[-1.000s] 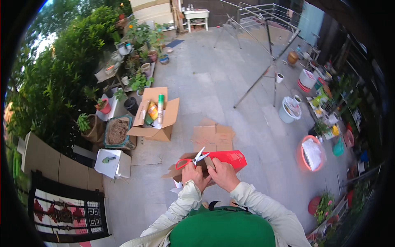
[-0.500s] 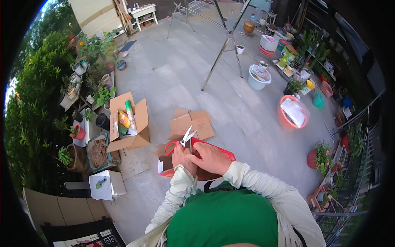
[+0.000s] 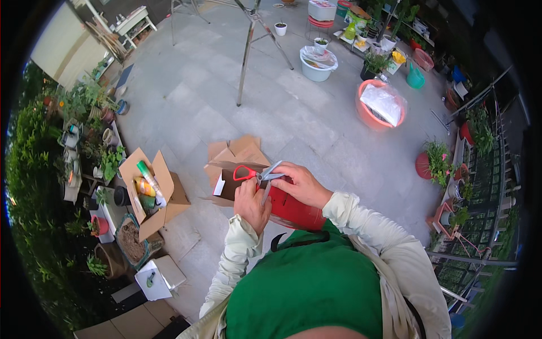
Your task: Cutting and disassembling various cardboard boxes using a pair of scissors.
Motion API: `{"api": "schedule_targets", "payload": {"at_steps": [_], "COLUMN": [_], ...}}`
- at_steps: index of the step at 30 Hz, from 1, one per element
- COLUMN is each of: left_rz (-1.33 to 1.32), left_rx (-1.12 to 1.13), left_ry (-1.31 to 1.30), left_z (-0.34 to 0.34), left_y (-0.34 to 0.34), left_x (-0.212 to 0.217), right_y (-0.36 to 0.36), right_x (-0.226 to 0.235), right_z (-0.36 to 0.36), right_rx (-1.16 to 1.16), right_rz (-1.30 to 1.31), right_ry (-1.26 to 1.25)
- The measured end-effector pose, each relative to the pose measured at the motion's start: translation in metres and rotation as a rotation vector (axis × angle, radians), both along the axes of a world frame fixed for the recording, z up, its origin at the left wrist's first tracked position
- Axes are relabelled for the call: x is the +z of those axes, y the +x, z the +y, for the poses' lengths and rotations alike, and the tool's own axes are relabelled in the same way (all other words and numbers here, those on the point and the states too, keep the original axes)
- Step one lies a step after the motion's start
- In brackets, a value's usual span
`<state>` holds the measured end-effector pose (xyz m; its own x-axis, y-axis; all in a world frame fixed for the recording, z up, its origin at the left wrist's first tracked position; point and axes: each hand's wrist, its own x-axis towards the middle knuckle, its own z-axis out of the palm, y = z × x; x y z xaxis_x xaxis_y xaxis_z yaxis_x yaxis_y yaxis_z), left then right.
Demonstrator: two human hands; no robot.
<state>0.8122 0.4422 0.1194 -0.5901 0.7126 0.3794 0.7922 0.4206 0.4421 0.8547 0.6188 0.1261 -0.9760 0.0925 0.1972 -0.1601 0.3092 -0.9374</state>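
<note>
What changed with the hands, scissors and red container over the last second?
The view swung, so everything sits elsewhere in frame. The left hand and right hand stayed on the red-handled metal scissors and red plastic container; no release or new grasp is visible. The flattened brown cardboard stayed underneath.

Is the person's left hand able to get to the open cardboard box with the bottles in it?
Probably not from here. The left hand is busy at the red-handled scissors and the red container, and the open cardboard box sits off to the left on the paving, apart from the hand, so the person would likely have to let go and lean.
</note>
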Motion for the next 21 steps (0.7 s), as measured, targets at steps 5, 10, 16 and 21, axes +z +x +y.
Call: {"api": "schedule_targets", "payload": {"at_steps": [5,10,16,21], "left_rz": [-0.035,-0.024,-0.033,-0.041], "left_rx": [-0.127,-0.188,-0.172,-0.156], "left_ry": [-0.047,-0.031,-0.006,0.051], "left_z": [0.093,0.191,0.262,0.295], "left_y": [-0.054,-0.1,-0.149,-0.204], "left_x": [0.001,0.022,0.038,0.035], "right_y": [-0.03,-0.07,-0.123,-0.183], "right_x": [0.0,0.026,0.042,0.039], "right_z": [0.098,0.185,0.245,0.285], "right_rx": [0.021,-0.087,-0.204,-0.312], "right_rz": [-0.082,-0.081,-0.092,-0.153], "right_ry": [-0.08,-0.209,-0.276,-0.393]}}
